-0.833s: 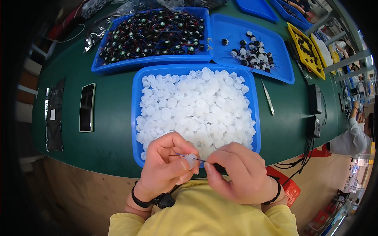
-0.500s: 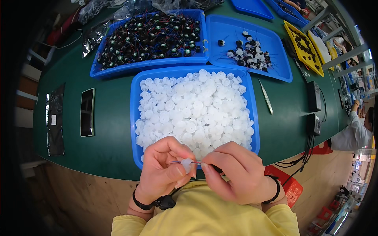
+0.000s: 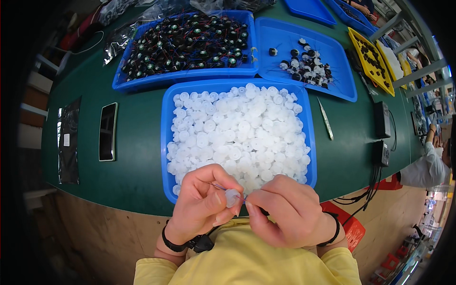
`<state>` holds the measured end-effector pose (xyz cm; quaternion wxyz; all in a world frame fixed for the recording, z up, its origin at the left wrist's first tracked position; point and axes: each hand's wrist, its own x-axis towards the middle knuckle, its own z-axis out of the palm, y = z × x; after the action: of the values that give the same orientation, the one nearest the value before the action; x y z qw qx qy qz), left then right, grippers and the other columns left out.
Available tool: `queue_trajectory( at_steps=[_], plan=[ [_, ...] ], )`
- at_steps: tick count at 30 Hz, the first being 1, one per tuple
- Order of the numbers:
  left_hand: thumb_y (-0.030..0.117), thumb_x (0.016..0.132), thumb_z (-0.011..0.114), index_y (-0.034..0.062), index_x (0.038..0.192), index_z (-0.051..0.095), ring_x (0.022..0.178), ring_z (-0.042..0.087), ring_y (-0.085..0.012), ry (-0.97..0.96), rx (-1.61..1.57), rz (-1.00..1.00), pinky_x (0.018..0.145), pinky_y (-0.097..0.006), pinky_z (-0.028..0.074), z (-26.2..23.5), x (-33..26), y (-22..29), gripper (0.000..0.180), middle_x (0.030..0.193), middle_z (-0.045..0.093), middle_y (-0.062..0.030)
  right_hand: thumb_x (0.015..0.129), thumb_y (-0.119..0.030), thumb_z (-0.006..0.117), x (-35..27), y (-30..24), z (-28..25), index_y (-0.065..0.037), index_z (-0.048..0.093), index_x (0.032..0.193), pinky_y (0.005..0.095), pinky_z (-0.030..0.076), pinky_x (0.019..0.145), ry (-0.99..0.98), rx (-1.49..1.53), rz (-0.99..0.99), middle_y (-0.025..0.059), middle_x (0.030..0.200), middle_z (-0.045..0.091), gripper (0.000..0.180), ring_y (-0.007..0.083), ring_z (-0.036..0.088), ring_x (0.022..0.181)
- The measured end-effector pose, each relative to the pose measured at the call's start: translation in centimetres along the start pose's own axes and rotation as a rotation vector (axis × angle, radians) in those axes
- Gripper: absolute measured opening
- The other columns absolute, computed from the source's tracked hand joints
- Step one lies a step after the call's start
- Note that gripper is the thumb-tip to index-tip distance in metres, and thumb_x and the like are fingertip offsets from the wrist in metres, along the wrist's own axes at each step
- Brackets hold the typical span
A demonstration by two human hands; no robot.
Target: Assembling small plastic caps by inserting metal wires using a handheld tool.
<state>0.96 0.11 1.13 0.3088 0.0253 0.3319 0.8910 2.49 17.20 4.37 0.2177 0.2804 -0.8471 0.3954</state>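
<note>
Between the thumb and fingers of my left hand point(image 3: 206, 202) is a small round white translucent plastic cap point(image 3: 232, 197). Thin wires point(image 3: 217, 185) run through or past it, out on both sides. My right hand point(image 3: 287, 209) pinches the wires just right of the cap. A dark part shows partly under the right fingers; most of it is hidden. Both hands are over the near edge of a blue tray point(image 3: 167, 137) heaped with the same kind of white caps point(image 3: 237, 133).
Behind stands a blue bin point(image 3: 190, 76) of black round parts with wires. Right of it, a blue tray point(image 3: 342, 85) holds black parts with white caps. Tweezers point(image 3: 325, 118) lie to the right, a phone point(image 3: 108, 133) and a black bag point(image 3: 69, 142) to the left. A co-worker point(image 3: 427, 164) sits far right.
The white cap has turned in my left fingers and shows more of its round face. My right hand has shifted slightly rightward along with the wires. The whole view has shifted a little.
</note>
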Motion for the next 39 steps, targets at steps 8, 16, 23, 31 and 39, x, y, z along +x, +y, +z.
queue_trajectory(
  at_steps=[8,16,23,31,39],
  plan=[
    [0.028,0.082,0.064,-0.0057,0.093,0.051,0.042,0.037,-0.0058,-0.01,0.037,-0.006,0.047,-0.021,0.035,-0.2,0.0,0.1,0.037,0.049,0.044,0.0004,0.06,0.003,0.06,0.1,0.1,0.0,0.003,0.057,0.079,0.025,0.036,0.037,-0.024,-0.018,-0.019,0.005,0.067,0.044,0.019,0.0146,0.047,0.051],
    [0.021,0.081,0.066,-0.0057,0.091,0.053,0.043,0.036,-0.005,0.008,0.04,0.009,0.047,-0.021,0.035,-0.1,0.1,0.1,0.031,0.051,0.046,0.0005,0.057,0.003,0.06,0.1,0.1,-0.2,0.003,0.056,0.077,0.0246,0.036,0.037,-0.062,-0.052,-0.035,0.0043,0.065,0.041,0.021,0.0143,0.046,0.051],
    [0.009,0.08,0.065,-0.0062,0.091,0.054,0.044,0.036,-0.0028,0.025,0.036,0.035,0.046,-0.02,0.032,-0.4,-0.1,-0.5,0.022,0.057,0.051,-0.0026,0.057,0.0,0.062,0.4,0.2,-0.3,0.003,0.055,0.08,0.0244,0.038,0.039,-0.153,-0.123,-0.073,0.0051,0.068,0.042,0.024,0.0148,0.048,0.055],
    [-0.006,0.073,0.067,-0.0076,0.094,0.058,0.069,0.058,-0.0101,0.041,0.181,0.154,0.057,-0.02,0.048,0.0,0.1,-0.4,0.022,0.084,0.061,-0.0111,0.065,0.002,0.061,0.0,0.3,-0.3,0.002,0.056,0.088,0.0273,0.045,0.046,-0.132,-0.02,0.033,0.0078,0.074,0.05,0.024,0.0196,0.055,0.059],
    [-0.01,0.071,0.067,-0.0096,0.099,0.057,0.081,0.059,-0.0114,0.027,0.346,0.295,0.062,-0.021,0.051,1.3,0.2,0.1,0.03,0.096,0.059,-0.0138,0.07,0.001,0.063,-0.3,0.5,-0.7,0.003,0.055,0.097,0.0286,0.048,0.057,-0.17,0.279,0.33,0.0126,0.085,0.056,0.028,0.0236,0.059,0.07]
  ],
)
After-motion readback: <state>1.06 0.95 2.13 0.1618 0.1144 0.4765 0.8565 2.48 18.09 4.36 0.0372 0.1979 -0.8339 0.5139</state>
